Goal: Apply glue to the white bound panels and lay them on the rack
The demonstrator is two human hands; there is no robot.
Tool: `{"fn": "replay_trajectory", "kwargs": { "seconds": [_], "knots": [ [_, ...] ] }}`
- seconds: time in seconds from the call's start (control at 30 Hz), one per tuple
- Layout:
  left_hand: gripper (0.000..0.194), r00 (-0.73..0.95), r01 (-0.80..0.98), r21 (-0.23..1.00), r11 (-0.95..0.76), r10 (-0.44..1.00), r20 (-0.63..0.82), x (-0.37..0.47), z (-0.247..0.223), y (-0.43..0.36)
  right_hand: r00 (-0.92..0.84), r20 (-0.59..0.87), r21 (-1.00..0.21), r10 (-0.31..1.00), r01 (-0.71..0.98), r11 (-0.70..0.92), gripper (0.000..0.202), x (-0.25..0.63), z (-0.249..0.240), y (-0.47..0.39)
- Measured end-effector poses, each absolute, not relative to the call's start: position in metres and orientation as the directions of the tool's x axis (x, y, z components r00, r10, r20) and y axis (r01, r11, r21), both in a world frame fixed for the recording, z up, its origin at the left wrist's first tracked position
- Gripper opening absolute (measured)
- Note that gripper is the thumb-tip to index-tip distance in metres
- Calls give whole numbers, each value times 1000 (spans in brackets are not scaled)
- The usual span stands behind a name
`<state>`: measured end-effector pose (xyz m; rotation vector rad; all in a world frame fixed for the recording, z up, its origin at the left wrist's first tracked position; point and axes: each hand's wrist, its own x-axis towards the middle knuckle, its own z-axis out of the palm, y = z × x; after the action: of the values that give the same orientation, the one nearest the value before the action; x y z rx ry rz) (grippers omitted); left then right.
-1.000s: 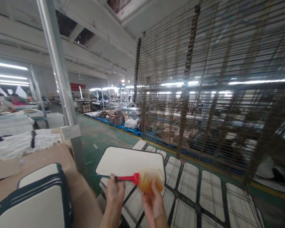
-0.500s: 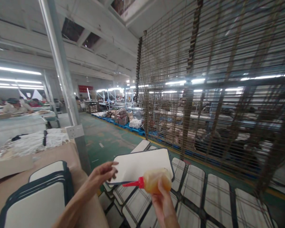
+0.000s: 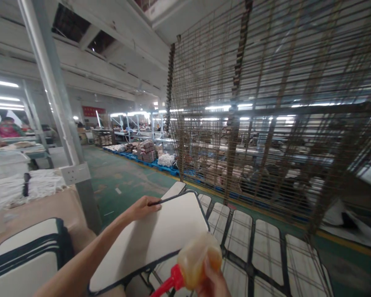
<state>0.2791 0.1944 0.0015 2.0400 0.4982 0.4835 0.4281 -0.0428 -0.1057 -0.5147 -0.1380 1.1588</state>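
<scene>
My left hand (image 3: pixel 146 207) grips the far edge of a cream panel with a dark rim (image 3: pixel 163 231), the thumb on its face. The panel is tilted over a rack of similar panels. In my right hand (image 3: pixel 213 276) is a translucent squeeze bottle (image 3: pixel 198 262) with amber liquid inside and a red nozzle. It is held on its side near the panel's right end, the nozzle pointing down to the left. The nozzle's tip runs to the bottom edge of the view.
Stacked dark-rimmed panels (image 3: pixel 27 255) lie on a brown-covered table at the left, by a metal post (image 3: pixel 54 95). Wire mesh racks (image 3: pixel 266 103) rise at the right, above panels lying on the lowest one (image 3: pixel 238 231). Goods on blue pallets (image 3: pixel 148 163) line the green floor.
My left hand, open before, now holds the panel's far edge. The panel has come nearer and turned. The bottle has moved down, its nozzle dipping lower. The view has swung right.
</scene>
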Motion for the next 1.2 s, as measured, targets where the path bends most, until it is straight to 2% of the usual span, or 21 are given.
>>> {"fn": "replay_trajectory", "kwargs": {
  "seconds": [0.1, 0.17, 0.27, 0.37, 0.57, 0.73, 0.83, 1.03, 1.2],
  "knots": [
    [33, 853, 185, 842, -506, 508, 119, 263, 4, 201, 522, -197, -506, 830, -779, 370, 42, 447, -93, -58],
    [38, 866, 192, 861, -471, 495, 77, 253, 5, 202, 643, -161, -552, 749, -688, 471, 45, 464, -71, -62],
    [40, 891, 197, 898, -394, 454, 4, 242, 9, 198, 779, 0, -617, 627, -493, 613, 50, 490, -33, -57],
    [36, 912, 213, 907, -362, 408, -51, 235, 17, 192, 818, 157, -662, 554, -329, 673, 45, 509, -5, -48],
    [37, 938, 220, 911, -350, 334, -98, 222, 34, 179, 773, 289, -722, 565, -212, 659, 41, 516, 13, -38],
    [39, 922, 236, 926, -295, 367, -118, 216, 48, 166, 734, 348, -760, 583, -143, 633, 59, 514, 12, -38],
    [39, 910, 246, 937, -247, 393, -135, 214, 55, 160, 706, 360, -778, 610, -133, 614, 68, 513, 11, -40],
    [36, 886, 255, 955, -153, 434, -167, 211, 63, 152, 668, 377, -793, 641, -125, 596, 67, 506, 11, -46],
    [35, 873, 219, 970, -104, 464, -147, 208, 63, 153, 689, 349, -796, 635, -140, 589, 79, 501, 11, -54]
  ]
}}
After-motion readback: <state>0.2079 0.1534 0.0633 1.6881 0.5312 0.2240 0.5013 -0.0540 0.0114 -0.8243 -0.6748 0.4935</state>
